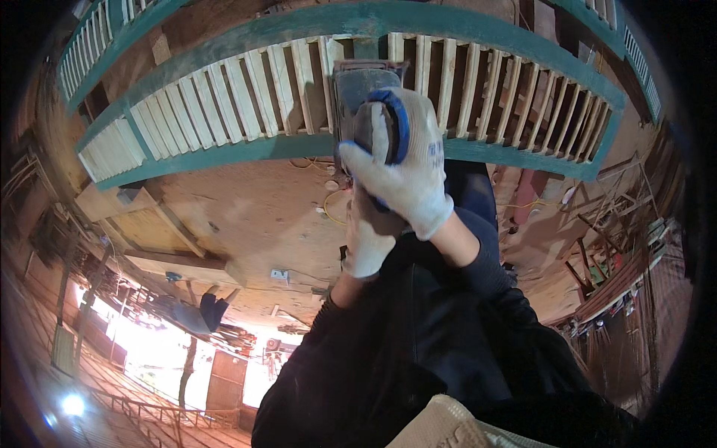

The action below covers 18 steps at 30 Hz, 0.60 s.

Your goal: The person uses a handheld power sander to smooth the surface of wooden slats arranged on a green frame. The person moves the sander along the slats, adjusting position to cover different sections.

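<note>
A long louvered shutter (224, 157) with a green painted frame and bare, pale slats lies across the top of the view. On its middle part rests a power sander (362, 82) with a dark flat base and a grey and blue body. My right hand (407, 168), in a white knit glove, wraps over the top of the sander's body. Closer to me, my left hand (367, 239), gloved as well, is closed round the sander's rear part. That rear part and some left fingers are hidden behind the right hand.
More green shutters (123, 37) lie beyond this one, at the far left and far right. A wooden frame (168, 231) stands on the dirt floor at left. A small white socket box (279, 275) and thin cords lie there. Scrap wood (612, 276) is piled at right.
</note>
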Each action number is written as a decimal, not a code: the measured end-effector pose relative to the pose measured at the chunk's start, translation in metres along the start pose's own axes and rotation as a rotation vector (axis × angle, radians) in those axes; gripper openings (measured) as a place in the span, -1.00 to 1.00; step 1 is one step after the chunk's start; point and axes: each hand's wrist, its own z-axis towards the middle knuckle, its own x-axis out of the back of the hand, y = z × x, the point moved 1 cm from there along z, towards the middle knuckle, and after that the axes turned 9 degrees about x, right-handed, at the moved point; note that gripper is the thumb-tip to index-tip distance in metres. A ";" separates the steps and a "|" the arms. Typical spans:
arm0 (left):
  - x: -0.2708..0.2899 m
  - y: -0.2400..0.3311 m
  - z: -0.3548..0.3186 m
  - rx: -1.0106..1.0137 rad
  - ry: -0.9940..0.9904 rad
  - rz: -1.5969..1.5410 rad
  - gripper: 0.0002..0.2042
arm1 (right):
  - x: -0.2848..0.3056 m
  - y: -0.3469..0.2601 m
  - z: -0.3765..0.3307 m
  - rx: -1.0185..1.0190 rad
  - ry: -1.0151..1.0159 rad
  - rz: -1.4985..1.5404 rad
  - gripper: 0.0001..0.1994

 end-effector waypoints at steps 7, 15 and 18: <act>-0.007 -0.060 0.049 -0.053 0.170 -0.228 -0.35 | -0.030 0.003 0.017 -0.009 -0.009 -0.015 -0.42; -0.002 -0.031 0.078 -0.042 0.081 -0.354 -0.42 | -0.026 0.006 0.046 -0.091 -0.012 -0.024 -0.42; -0.010 -0.032 0.065 -0.055 0.023 -0.692 -0.43 | -0.027 0.003 0.030 -0.124 -0.075 0.015 -0.41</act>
